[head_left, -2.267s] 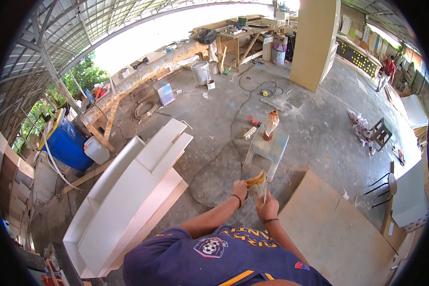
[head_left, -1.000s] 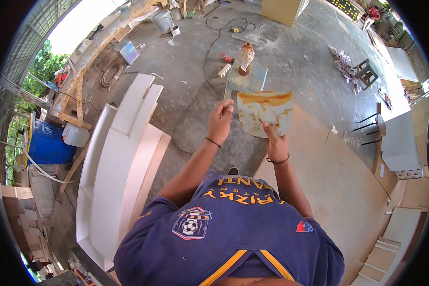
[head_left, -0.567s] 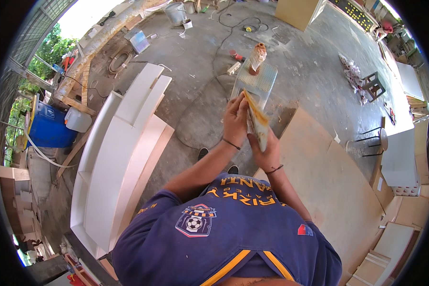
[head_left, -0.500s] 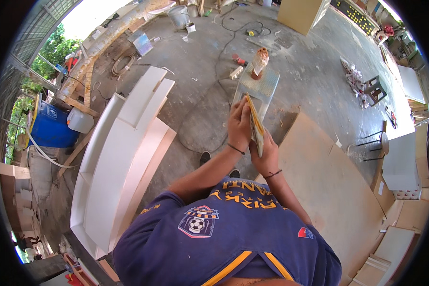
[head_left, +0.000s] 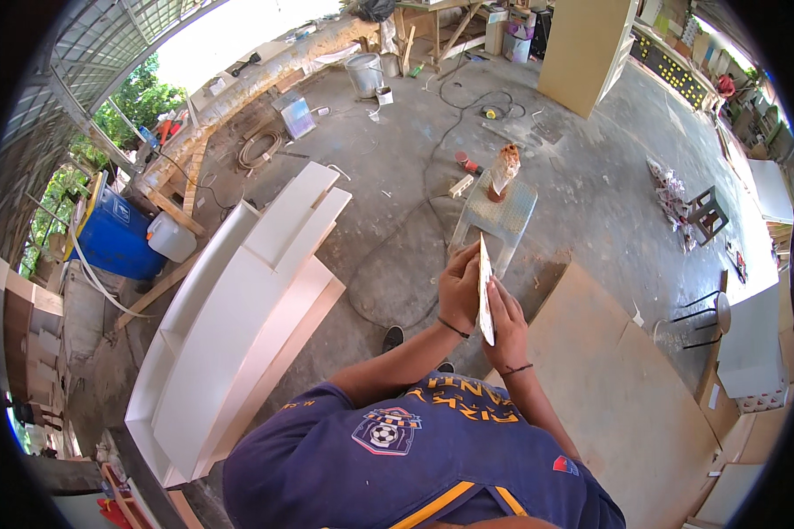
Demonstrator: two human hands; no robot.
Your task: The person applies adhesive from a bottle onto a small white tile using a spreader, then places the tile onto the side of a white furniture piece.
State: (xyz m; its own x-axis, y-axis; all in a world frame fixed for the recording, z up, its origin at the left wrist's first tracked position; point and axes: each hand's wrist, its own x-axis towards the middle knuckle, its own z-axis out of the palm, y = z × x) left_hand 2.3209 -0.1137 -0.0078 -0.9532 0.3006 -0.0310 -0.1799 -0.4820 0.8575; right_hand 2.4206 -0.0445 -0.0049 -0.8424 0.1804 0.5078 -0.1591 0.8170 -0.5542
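Observation:
My left hand (head_left: 459, 293) and my right hand (head_left: 506, 330) are raised in front of my chest, one on each side of a thin flat piece (head_left: 485, 295). Seen nearly edge-on, the piece looks whitish and tapers to a point at its far end; its exact kind does not show. The left fingers press along its left side near the top. Lower down, the right fingers lie against the opposite side. Just beyond my hands stands a pale plastic stool (head_left: 496, 217), with a clear plastic bag of reddish-brown stuff (head_left: 505, 173) upright on it.
A long white curved cabinet (head_left: 238, 291) lies on the left. To the right is a large brown wooden panel (head_left: 617, 379). A red tool (head_left: 469, 163) and a cable (head_left: 432, 159) are on the concrete floor near the stool. A dark stool (head_left: 707, 215) stands farther right.
The flat piece has turned from showing a yellowish face to nearly edge-on and whitish. My hands have shifted with it. The whole view has tilted, so the surroundings sit lower and farther right.

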